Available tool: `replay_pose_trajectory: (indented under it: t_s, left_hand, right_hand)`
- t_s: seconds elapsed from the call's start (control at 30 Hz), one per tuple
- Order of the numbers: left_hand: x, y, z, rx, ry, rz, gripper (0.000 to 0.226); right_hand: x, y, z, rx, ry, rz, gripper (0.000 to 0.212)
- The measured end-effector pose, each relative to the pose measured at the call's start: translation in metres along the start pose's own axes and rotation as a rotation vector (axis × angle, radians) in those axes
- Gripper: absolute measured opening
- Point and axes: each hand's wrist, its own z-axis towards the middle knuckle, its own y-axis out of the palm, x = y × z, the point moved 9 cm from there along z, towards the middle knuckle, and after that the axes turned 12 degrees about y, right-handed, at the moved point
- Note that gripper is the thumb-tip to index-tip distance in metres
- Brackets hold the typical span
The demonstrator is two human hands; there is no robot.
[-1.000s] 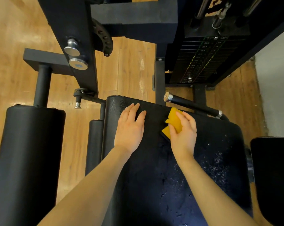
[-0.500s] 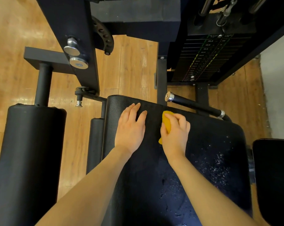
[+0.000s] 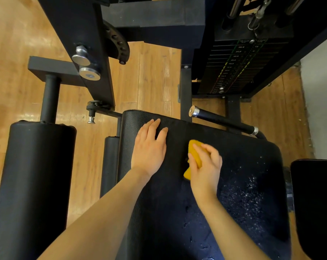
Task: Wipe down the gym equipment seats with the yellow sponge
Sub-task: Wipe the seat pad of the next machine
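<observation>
A black padded gym seat [image 3: 252, 166] fills the lower middle of the head view, with wet droplets on its right half. My right hand [image 3: 205, 166] grips the yellow sponge [image 3: 193, 152] and holds it against the seat near its middle. The sponge is partly hidden under my fingers. My left hand [image 3: 149, 147] rests flat on the seat's far left part, fingers straight and close together.
A black roller pad [image 3: 33, 184] stands at the left, a smaller one [image 3: 110, 162] beside the seat. A black handle bar [image 3: 222, 121] runs behind the seat. The weight stack [image 3: 237, 66] and machine frame [image 3: 80, 44] stand beyond. Another black pad [image 3: 316, 203] lies at right. The floor is wood.
My right hand has drawn the sponge back toward me and a little right across the seat. My left hand has stayed in place.
</observation>
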Motion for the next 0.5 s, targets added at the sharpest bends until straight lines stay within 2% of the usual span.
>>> replay_pose_trajectory:
  t_s: [0.23, 0.5]
  left_hand:
    - [0.000, 0.000, 0.001, 0.001, 0.009, 0.009, 0.037]
    - [0.003, -0.002, 0.000, -0.015, 0.038, 0.042, 0.039]
  right_hand:
    - [-0.026, 0.018, 0.059, -0.067, 0.030, -0.087, 0.040]
    - [0.005, 0.009, 0.001, -0.055, -0.031, -0.155, 0.037]
